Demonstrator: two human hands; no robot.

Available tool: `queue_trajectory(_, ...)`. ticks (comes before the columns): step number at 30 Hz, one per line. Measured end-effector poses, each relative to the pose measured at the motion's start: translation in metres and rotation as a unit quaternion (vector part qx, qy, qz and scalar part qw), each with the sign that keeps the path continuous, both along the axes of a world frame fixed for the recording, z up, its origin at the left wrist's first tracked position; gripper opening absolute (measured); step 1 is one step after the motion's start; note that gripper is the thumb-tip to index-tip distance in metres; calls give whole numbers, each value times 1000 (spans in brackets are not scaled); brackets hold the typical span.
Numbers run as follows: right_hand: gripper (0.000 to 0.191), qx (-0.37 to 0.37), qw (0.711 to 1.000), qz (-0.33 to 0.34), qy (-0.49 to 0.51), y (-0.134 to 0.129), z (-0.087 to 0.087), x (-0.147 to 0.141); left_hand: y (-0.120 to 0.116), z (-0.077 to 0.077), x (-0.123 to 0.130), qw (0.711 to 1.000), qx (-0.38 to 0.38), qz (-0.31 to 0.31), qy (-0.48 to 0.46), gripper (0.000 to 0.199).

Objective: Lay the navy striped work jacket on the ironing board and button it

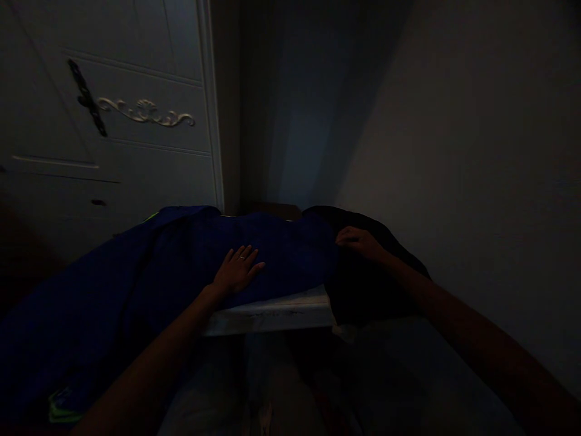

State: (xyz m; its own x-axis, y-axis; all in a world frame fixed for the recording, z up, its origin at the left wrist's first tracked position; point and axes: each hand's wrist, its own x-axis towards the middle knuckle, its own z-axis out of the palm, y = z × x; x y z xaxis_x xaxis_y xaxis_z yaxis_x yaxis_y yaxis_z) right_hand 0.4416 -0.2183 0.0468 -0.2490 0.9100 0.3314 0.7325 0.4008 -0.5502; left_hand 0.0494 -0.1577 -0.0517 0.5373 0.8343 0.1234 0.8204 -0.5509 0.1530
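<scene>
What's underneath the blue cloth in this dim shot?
Below the front of the blue cloth, a white table edge shows. The rest of what lies under the cloth is covered, so I can't tell what is there. The left hand rests on top.

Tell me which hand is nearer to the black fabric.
Right. The right hand is at the black fabric, near where it meets the blue fabric. The left hand is farther off, spread on the blue fabric to the left.
</scene>
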Motion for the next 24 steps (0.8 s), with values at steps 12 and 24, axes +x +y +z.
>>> queue_trajectory(12, 44, -190, 981, -23, -23, -23, 9, 9, -2, 4, 1, 1000, -12, 1, -2, 73)
queue_trajectory(24, 41, -217, 975, 3, 58, -8, 2, 5, 1, -1, 0, 1000, -5, -3, -14, 73)
